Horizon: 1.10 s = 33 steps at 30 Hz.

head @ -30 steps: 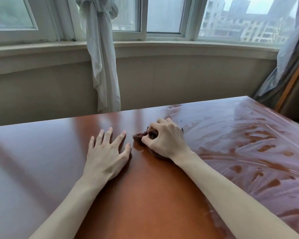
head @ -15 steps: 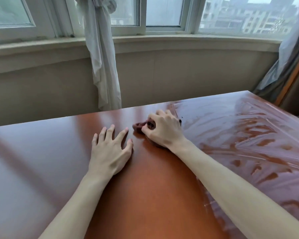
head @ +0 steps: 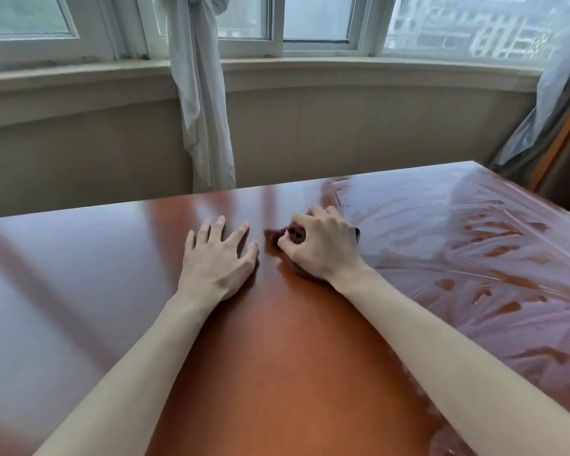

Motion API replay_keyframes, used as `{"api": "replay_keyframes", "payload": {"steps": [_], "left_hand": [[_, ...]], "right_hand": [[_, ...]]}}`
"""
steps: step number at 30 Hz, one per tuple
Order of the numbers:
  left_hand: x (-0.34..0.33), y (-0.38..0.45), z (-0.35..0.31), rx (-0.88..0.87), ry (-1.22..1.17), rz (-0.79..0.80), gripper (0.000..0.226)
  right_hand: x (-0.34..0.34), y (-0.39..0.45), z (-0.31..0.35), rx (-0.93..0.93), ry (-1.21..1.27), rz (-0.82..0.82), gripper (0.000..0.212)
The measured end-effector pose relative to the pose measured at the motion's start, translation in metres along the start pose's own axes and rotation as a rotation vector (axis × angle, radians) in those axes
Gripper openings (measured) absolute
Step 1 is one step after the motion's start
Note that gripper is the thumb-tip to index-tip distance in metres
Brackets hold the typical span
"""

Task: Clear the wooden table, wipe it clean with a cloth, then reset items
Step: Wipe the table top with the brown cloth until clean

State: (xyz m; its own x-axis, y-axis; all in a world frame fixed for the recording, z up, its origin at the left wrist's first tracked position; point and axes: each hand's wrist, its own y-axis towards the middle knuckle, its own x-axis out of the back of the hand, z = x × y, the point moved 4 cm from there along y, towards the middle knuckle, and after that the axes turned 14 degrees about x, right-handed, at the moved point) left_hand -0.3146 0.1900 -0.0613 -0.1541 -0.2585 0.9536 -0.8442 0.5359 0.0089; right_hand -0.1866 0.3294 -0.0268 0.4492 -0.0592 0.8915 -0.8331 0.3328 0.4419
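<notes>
Counter (head: 277,373): your wooden top is glossy and hard, nothing standing on the part in view. Expect it to be slick under the palm.
Film (head: 474,251): a thin clear plastic sheet clings to the right half, wrinkled and patchy. It looks light and floppy, likely to bunch or tear if the cloth drags its loose edge.
Left hand (head: 216,261): your left grip is fully open, fingers spread, palm flat on the bare wood just beside the cloth, holding nothing.
Right hand (head: 323,245): your right grip is curled tight around the cloth, pressing it onto the wood at the film's edge.
Cloth (head: 285,236): small, dark, soft and bunched, mostly hidden under your right hand. It should squash easily, so keep it wadded in the palm, not pinched by a corner.
</notes>
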Motion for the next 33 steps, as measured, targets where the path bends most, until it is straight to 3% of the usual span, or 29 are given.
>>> {"api": "replay_keyframes", "payload": {"steps": [6,10,17,21,24,28,33], "left_hand": [[-0.005,0.006,0.003,0.007,0.012,-0.043,0.055],[-0.001,0.004,0.002,0.017,0.009,-0.051,0.055],[0.003,-0.001,-0.001,0.021,0.002,0.002,0.055],[0.006,-0.005,-0.001,0.014,0.002,0.018,0.055],[0.005,-0.005,0.000,0.008,0.004,0.030,0.056],[0.003,-0.002,0.000,0.003,0.006,0.017,0.056],[-0.002,0.003,0.000,-0.011,-0.008,-0.016,0.056]], "right_hand": [[-0.058,0.137,-0.062,-0.073,0.012,0.005,0.036],[-0.062,0.155,-0.068,-0.116,0.025,0.000,0.039],[0.004,-0.006,0.000,-0.030,0.102,-0.021,0.039],[0.052,-0.120,0.049,0.074,0.105,-0.088,0.024],[0.068,-0.156,0.064,0.162,0.126,-0.116,0.019],[0.050,-0.107,0.046,0.117,0.079,-0.072,0.029],[-0.016,0.034,-0.016,-0.028,0.012,-0.015,0.038]]}}
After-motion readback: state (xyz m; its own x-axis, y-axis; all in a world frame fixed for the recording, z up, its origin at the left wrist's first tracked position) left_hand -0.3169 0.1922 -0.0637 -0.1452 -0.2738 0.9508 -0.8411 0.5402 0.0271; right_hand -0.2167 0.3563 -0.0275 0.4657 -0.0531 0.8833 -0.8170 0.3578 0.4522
